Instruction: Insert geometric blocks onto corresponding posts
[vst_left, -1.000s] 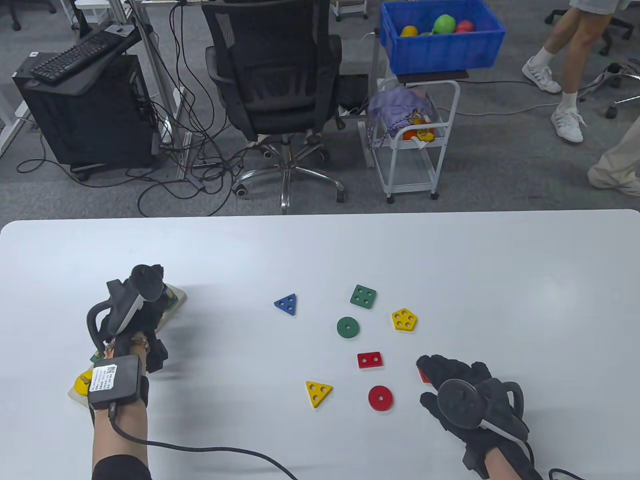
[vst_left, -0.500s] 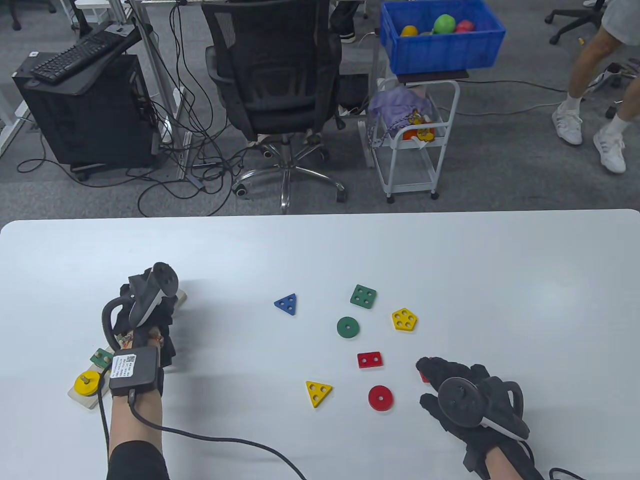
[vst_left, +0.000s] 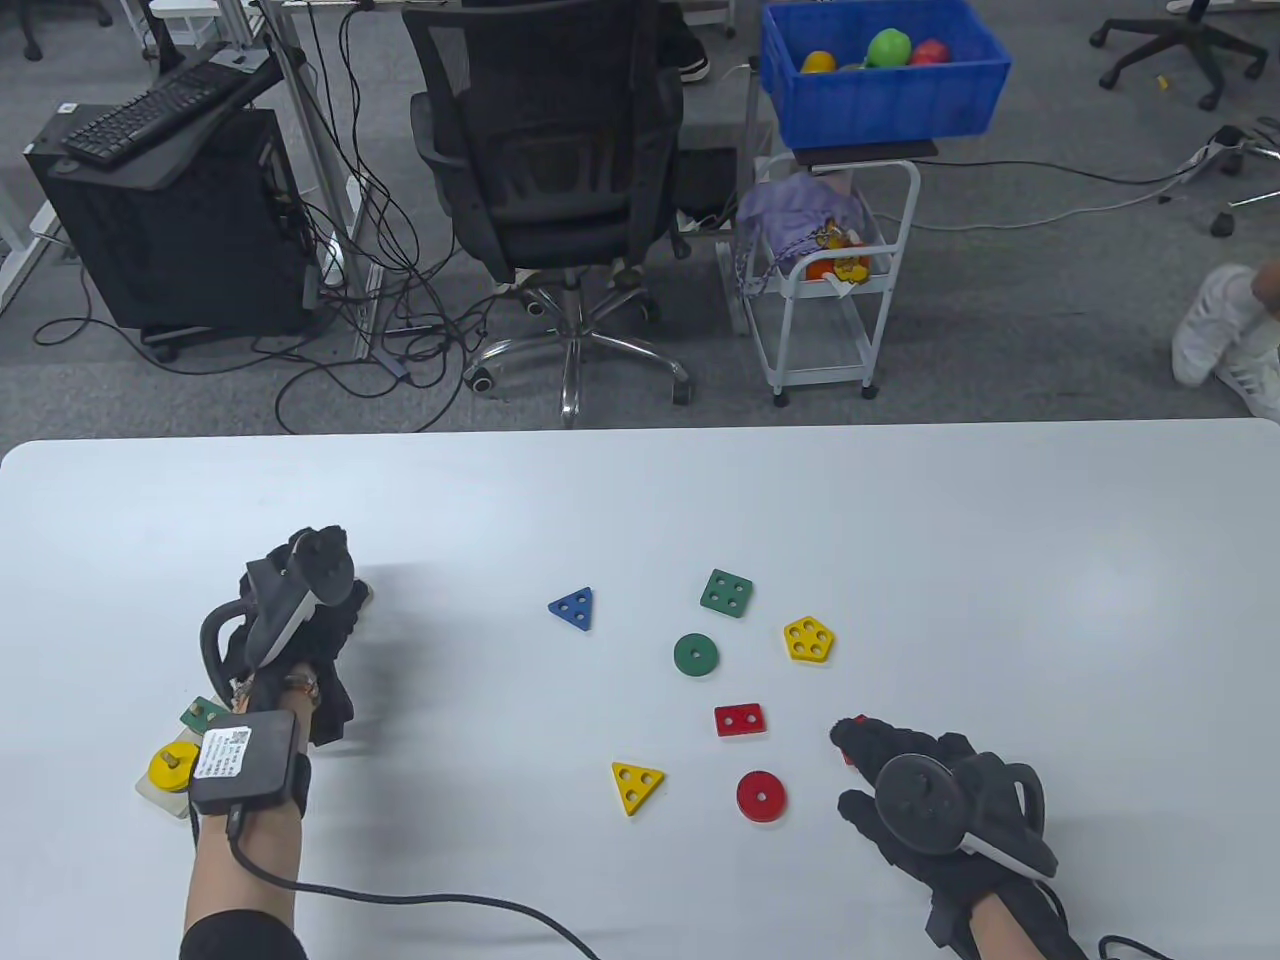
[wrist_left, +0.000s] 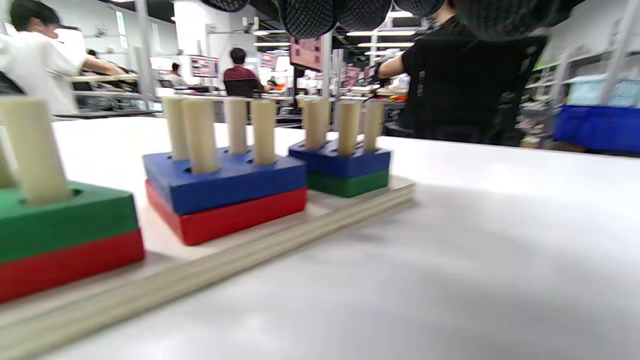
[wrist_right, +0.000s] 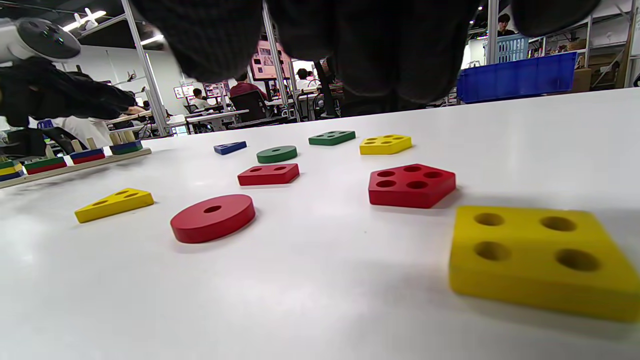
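The loose blocks lie scattered mid-table; the red five-hole block (wrist_right: 411, 185) sits under my right hand (vst_left: 920, 790), whose fingers hover uncurled, gripping nothing. My left hand (vst_left: 290, 630) covers the post board (wrist_left: 280, 235); its grip I cannot tell. A tilted block could jam on the posts.

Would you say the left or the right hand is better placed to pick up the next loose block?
Probably the right hand: it hovers over the red pentagon block, beside the yellow square block. The left hand is over the peg board, away from them.
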